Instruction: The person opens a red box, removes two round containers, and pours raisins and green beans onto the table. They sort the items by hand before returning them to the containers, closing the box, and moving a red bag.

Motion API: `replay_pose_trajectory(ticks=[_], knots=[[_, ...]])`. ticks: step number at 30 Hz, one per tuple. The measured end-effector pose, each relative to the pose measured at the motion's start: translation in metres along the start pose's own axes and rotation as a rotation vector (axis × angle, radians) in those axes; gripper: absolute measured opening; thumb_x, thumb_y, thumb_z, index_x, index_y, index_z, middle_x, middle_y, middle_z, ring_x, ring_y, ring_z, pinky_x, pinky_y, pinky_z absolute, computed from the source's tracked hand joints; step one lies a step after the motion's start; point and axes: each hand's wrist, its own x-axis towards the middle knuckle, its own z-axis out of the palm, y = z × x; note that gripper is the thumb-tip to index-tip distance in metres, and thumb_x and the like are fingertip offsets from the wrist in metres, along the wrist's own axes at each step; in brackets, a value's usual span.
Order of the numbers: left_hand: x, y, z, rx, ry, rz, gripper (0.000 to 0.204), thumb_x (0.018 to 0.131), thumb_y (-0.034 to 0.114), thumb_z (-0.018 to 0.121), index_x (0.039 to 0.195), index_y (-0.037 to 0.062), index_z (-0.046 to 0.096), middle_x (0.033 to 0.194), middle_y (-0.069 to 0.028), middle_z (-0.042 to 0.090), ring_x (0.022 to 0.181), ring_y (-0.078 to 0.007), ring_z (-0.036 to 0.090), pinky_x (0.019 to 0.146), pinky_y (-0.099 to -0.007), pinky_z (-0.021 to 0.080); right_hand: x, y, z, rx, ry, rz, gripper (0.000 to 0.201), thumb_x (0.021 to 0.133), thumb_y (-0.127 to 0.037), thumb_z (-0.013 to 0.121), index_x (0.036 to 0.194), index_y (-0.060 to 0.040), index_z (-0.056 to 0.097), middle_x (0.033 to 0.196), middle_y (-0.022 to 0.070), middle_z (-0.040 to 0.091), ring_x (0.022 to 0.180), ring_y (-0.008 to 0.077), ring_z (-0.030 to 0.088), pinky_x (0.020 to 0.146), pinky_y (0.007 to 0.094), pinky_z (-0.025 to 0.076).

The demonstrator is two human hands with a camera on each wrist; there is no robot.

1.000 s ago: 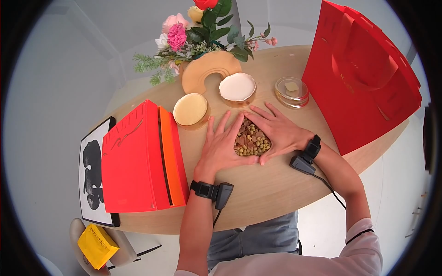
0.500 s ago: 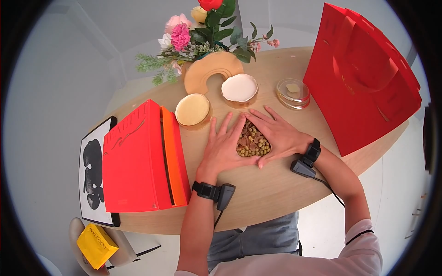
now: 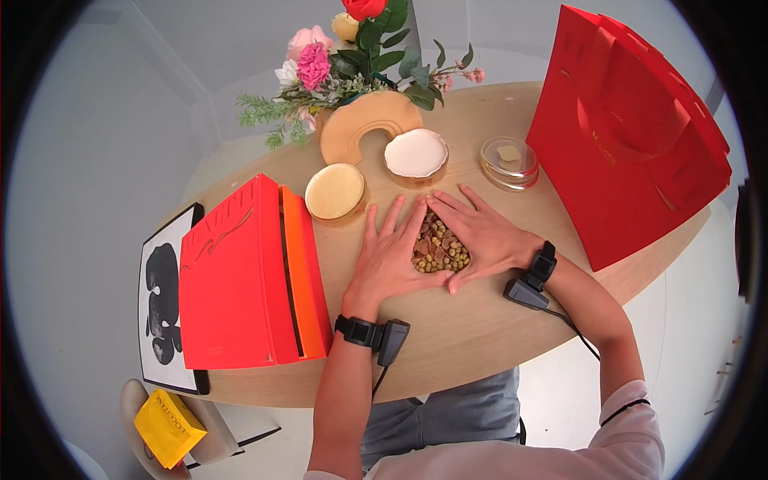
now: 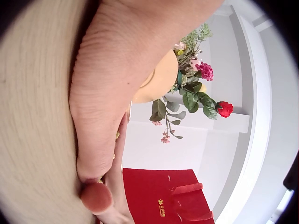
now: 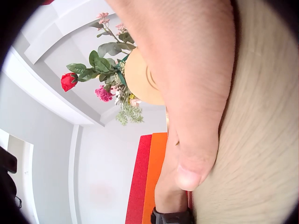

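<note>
On the wooden table, a loose heap of round green peas or beans mixed with brown flakes point(image 3: 440, 247) lies framed between two flat hands. My left hand point(image 3: 390, 262) borders the heap on the left, fingers spread and straight. From the right side, my right hand point(image 3: 494, 240) mirrors it. The index fingertips meet beyond the heap and the thumb tips meet at its near side, forming a triangle. In the left wrist view the left thumb point(image 4: 96, 140) lies low along the tabletop, and in the right wrist view the right thumb point(image 5: 198, 140) does likewise.
Beyond the hands stand a gold round container point(image 3: 336, 192), a white-topped one point(image 3: 416, 154) and a glass dish point(image 3: 509, 164). Behind them is an orange arch vase point(image 3: 344, 132) with flowers. A red box point(image 3: 228, 288) stands left, a red paper bag point(image 3: 616, 160) right.
The gap between my hands has narrowed slightly around the heap. The head view has shifted a little; the other things stay in place.
</note>
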Motion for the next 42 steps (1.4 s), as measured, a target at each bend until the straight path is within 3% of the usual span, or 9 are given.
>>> replay_pose_trajectory(ticks=[7,9,13,15,42], knots=[[-0.0002,-0.0009,0.0009,0.002,-0.006,0.001,0.127,0.069,0.071,0.081,0.165,0.0045,0.03,0.169,-0.0109,0.037,0.16,-0.0321,0.023,0.129,-0.0626,0.006,0.0001,-0.0004,0.0008,-0.003,0.008,-0.002,0.151,0.064,-0.092,0.071,0.161,0.0111,0.019,0.164,0.0326,0.031,0.158,0.0387,0.026,0.13,0.0594,0.011],[0.0004,-0.0003,0.0003,0.003,-0.003,0.005,0.127,0.069,0.071,0.081,0.165,0.0044,0.03,0.169,-0.0108,0.037,0.16,-0.0322,0.023,0.129,-0.0627,0.006,0.0001,0.0002,0.0014,0.013,-0.011,0.012,0.152,0.062,-0.086,0.079,0.163,0.0073,0.014,0.167,0.0321,0.026,0.159,0.0393,0.023,0.13,0.0608,0.01],[0.0009,-0.0005,0.0024,0.018,0.006,0.003,0.127,0.069,0.071,0.081,0.164,0.0041,0.031,0.169,-0.0108,0.038,0.16,-0.0326,0.024,0.129,-0.0634,0.006,0.0008,-0.0031,-0.0005,0.021,-0.021,0.013,0.153,0.061,-0.086,0.079,0.163,0.007,0.013,0.167,0.0325,0.026,0.159,0.0399,0.022,0.13,0.0609,0.01],[0.0006,0.0004,0.0014,0.02,0.002,0.0,0.127,0.069,0.07,0.082,0.165,0.0049,0.03,0.169,-0.0112,0.037,0.16,-0.0322,0.023,0.129,-0.0618,0.006,0.0002,-0.0021,0.0018,-0.008,0.027,-0.017,0.15,0.063,-0.091,0.073,0.16,0.0115,0.02,0.164,0.0325,0.031,0.158,0.0392,0.026,0.13,0.0602,0.012],[0.0,-0.0003,0.0031,0.024,0.013,0.005,0.128,0.068,0.073,0.081,0.164,0.0038,0.031,0.168,-0.0099,0.038,0.16,-0.0324,0.025,0.129,-0.063,0.007,0.0011,-0.0009,0.0021,0.019,0.014,-0.002,0.149,0.065,-0.091,0.071,0.16,0.0118,0.02,0.165,0.0331,0.03,0.158,0.0393,0.025,0.13,0.0589,0.01]])
